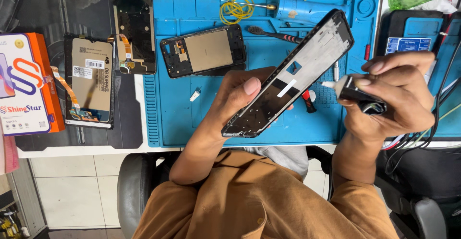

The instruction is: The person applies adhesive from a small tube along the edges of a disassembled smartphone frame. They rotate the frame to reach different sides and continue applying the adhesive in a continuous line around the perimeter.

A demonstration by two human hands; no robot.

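Note:
My left hand (pixel 237 97) holds a black phone frame (pixel 307 59) tilted up over the blue work mat (pixel 177 119), thumb pressed on its near edge. The frame's inner face is silver with a white strip and a square cut-out. My right hand (pixel 396 95) grips a small black glue tube (pixel 357 95) with a white nozzle. The nozzle tip sits close to the frame's right edge; whether it touches I cannot tell.
An opened phone body (pixel 204 51) lies on the mat, with a brush (pixel 273 33), a blue tool and yellow wire coil (pixel 236 7) behind. Left of the mat lie a display panel (pixel 90 85), another black panel (pixel 134 30) and an orange-white box (pixel 26 83). Cables hang at right.

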